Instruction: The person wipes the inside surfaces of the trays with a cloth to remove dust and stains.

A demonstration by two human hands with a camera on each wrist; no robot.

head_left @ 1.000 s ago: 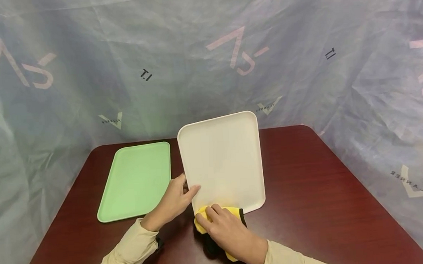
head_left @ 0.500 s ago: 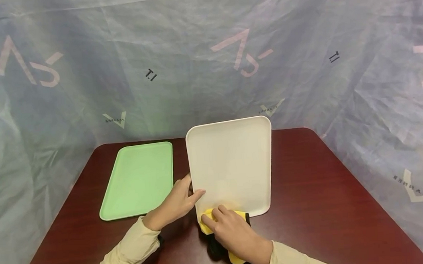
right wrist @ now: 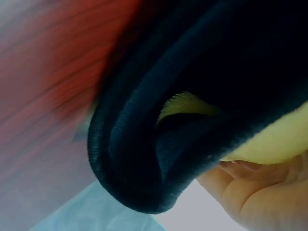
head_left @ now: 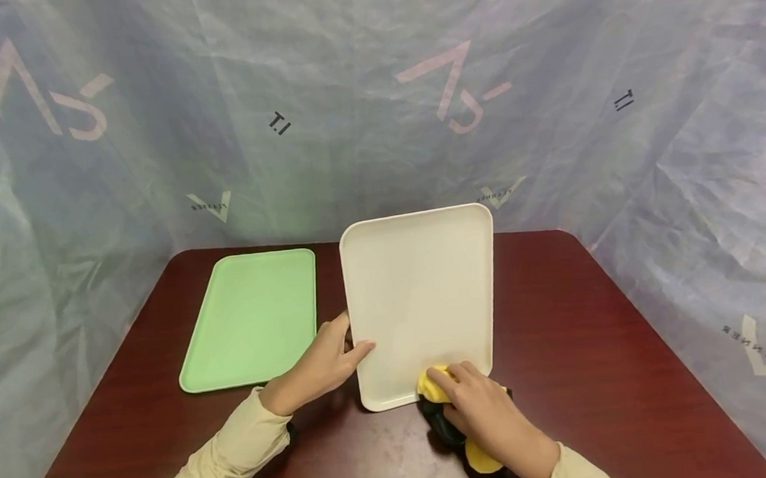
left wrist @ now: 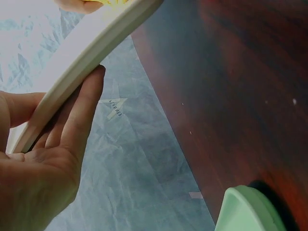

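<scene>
A white rectangular tray stands tilted up over the middle of the table, its inner face toward me. My left hand grips its left edge, thumb on the face and fingers behind, as the left wrist view shows with the tray edge between them. My right hand holds a bunched yellow and black cloth against the lower right part of the tray. In the right wrist view the cloth's dark folds hang in front and hide most of the fingers.
A light green tray lies flat on the left of the dark red table. Grey printed sheeting hangs behind the table and along both sides.
My right hand has slid the cloth from the tray's lower left corner along its bottom edge to the right. The left hand keeps its grip on the tray, which shifted slightly right in view.
</scene>
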